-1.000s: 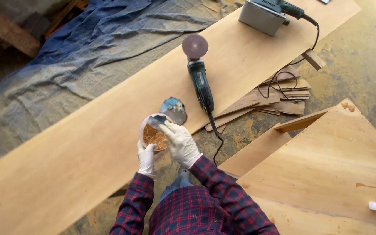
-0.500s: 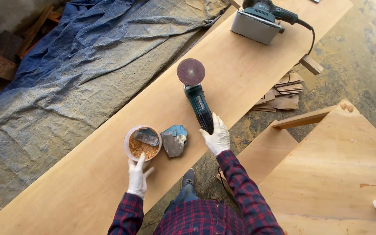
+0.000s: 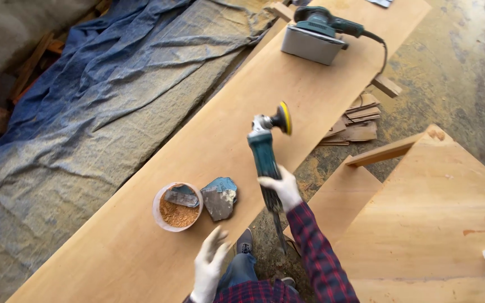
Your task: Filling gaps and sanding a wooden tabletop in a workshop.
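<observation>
The right hand (image 3: 279, 188) has its gloved fingers clamped on an angle grinder (image 3: 266, 151), raised above the long wooden plank (image 3: 141, 247); its cord is partly hidden. The left hand (image 3: 209, 264) hangs empty, fingers spread. Blue tarp (image 3: 85, 112) lies left, concrete floor (image 3: 467, 73) right.

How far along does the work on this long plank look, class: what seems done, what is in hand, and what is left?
Done: the tub of sawdust-coloured filler and the scraper rest on the plank, set aside. In hand: the right hand grips the angle grinder, lifted clear of the wood, disc tilted sideways; the left hand is open and empty. Left: the disc is not on the plank yet, and the flat sander sits unused at the far end.
</observation>
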